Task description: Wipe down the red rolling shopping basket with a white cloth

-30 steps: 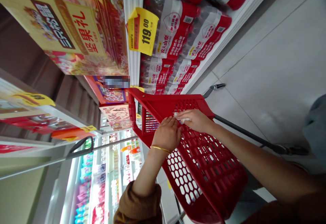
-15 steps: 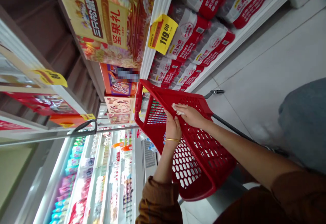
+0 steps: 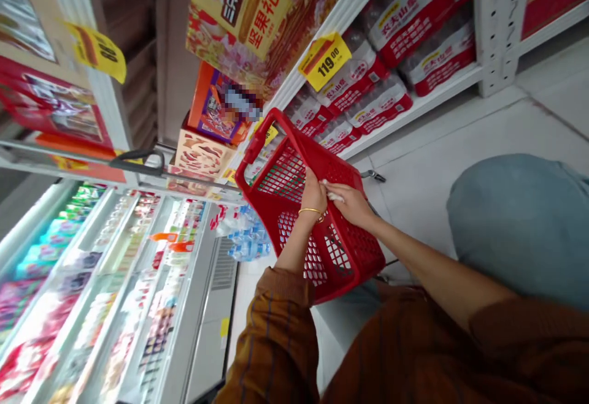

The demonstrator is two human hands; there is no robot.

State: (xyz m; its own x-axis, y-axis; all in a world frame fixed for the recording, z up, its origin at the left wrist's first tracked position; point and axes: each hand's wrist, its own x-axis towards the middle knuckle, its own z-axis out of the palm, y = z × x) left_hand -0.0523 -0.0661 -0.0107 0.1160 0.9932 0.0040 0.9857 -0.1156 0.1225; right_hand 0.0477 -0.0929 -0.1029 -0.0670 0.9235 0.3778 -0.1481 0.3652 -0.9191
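A red plastic shopping basket point(image 3: 294, 168) with a latticed wall is tipped on its side in front of me. My left hand point(image 3: 313, 197), with a gold bracelet at the wrist, is closed over the basket's rim. Right beside it, my right hand point(image 3: 353, 206) presses a small white cloth point(image 3: 332, 195) against the basket's wall, fingers closed on the cloth. Both forearms come out of brown sleeves at the bottom.
White shelves hold packs of bottled water point(image 3: 381, 100) with red labels, a yellow 119.00 price tag point(image 3: 324, 60) and gift boxes point(image 3: 257, 11). A glass-fronted chiller point(image 3: 115, 281) runs along the left. White floor tiles point(image 3: 437, 152) and my blue-clad knee point(image 3: 519, 226) lie to the right.
My view has swung and pulled back, so the basket looks smaller and more upright. Both hands stay on the basket; the right hand with the cloth has shifted slightly along its wall.
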